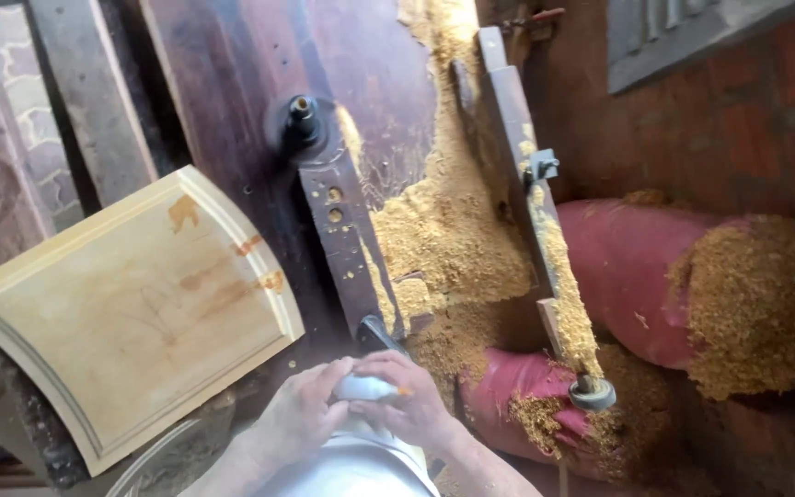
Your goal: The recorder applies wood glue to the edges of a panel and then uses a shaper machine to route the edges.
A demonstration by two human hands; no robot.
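Observation:
My left hand (pixel 301 412) and my right hand (pixel 409 400) meet at the bottom centre, both closed around a small pale cylinder-shaped object with an orange tip (pixel 367 389). They are held close to my body, just below the near end of a dark metal bar (pixel 347 239) on the machine table. A pale wooden panel with a curved, moulded edge (pixel 135 308) lies to the left of my hands, apart from them.
A vertical spindle (pixel 303 120) stands up from the dark table. Heaps of sawdust (pixel 453 230) cover the table and a metal fence rail (pixel 531 198). A red dust hose (pixel 637 276) with sawdust on it runs at right. Brick wall behind.

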